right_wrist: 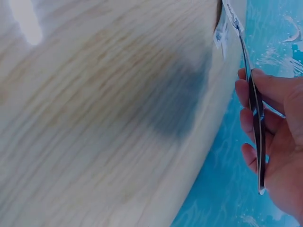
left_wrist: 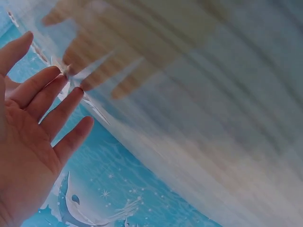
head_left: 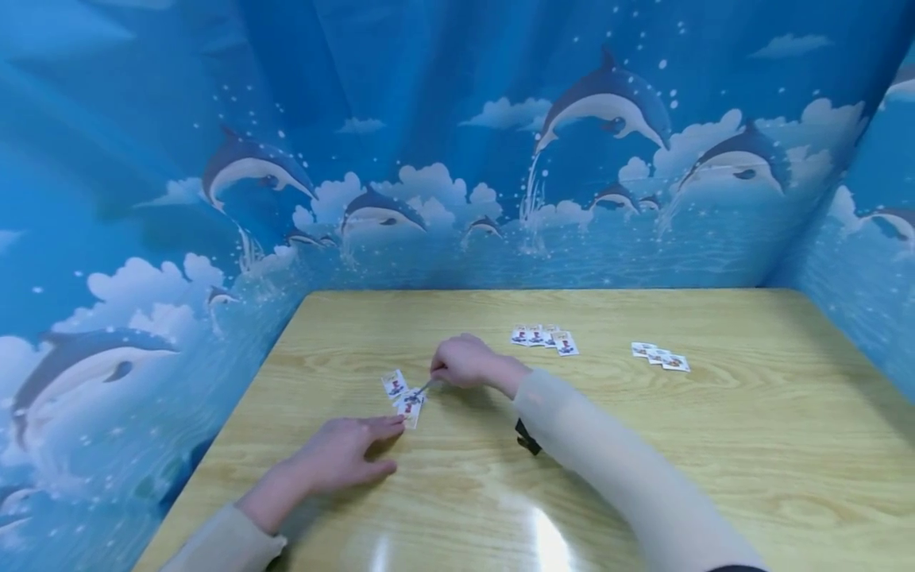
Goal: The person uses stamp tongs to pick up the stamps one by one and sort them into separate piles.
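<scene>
So head cam had the right grip [head_left: 468,361] holding tweezers [head_left: 426,388] at the cards [head_left: 409,409] on the counter [head_left: 336,342]'s left, left grip [head_left: 343,453] touching the near one, left wrist cam showed it loosely spread, holding nothing, right wrist cam showed the tweezers pinched.

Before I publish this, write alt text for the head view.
A person's right hand holds tweezers at a small cluster of printed cards, with the left hand at their edge. More cards lie farther right on the wooden table, before a blue dolphin-print backdrop.
</scene>
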Motion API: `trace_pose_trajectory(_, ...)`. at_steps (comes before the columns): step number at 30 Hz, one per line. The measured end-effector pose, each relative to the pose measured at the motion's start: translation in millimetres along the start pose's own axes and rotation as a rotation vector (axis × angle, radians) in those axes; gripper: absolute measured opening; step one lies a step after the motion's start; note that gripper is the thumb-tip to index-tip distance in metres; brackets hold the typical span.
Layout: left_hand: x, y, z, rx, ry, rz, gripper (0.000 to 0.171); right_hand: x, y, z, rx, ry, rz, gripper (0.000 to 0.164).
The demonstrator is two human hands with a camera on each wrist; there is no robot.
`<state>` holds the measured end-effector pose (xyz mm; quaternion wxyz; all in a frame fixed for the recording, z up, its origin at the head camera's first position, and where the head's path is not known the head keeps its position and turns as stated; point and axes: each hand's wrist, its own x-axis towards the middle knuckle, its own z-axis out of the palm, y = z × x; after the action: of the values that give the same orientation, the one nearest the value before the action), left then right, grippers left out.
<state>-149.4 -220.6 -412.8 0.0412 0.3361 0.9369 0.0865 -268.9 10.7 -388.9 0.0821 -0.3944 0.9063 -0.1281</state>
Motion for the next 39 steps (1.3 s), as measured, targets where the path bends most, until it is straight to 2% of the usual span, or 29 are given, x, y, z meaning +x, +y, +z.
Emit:
trace_pose_trajectory(5,5.0,3.9,-5.0,-0.014,0.034,0.012,0.056,-18.4,8.2,-8.9,0.05,0.021,0.018,0.014)
trace_pose_trajectory(11,21.0,16.6,-16.8,-0.015,0.065,0.048,0.055,-53.0,28.4,-21.7,0.071,0.052,0.013,0.013)
trace_pose_trajectory(15,32.9,27.2,-21.7,-0.038,0.027,0.089,0.056,-78.8,39.3,-27.6,0.078,0.073,0.004,0.013)
trace_pose_trajectory(20,47.7,39.2,-19.0,-0.028,-0.004,0.175,0.057,-106.4,51.0,-29.3,0.074,0.102,0.002,0.014)
trace_pose_trajectory(26,63.4,52.8,-11.9,0.002,-0.047,0.238,0.063,-134.9,66.1,-25.8,0.125,0.118,0.067,0.014)
trace_pose_trajectory(30,72.6,60.3,-6.7,0.005,-0.081,0.268,0.067,-146.1,72.4,-19.0,0.169,0.131,0.115,0.014)
trace_pose_trajectory(34,81.9,64.5,0.8,0.026,-0.125,0.291,0.066,-149.9,75.1,-10.6,0.159,0.147,0.137,0.012)
trace_pose_trajectory(39,90.0,68.1,8.3,0.065,-0.183,0.266,0.066,-153.8,75.6,-4.3,0.119,0.16,0.162,0.01)
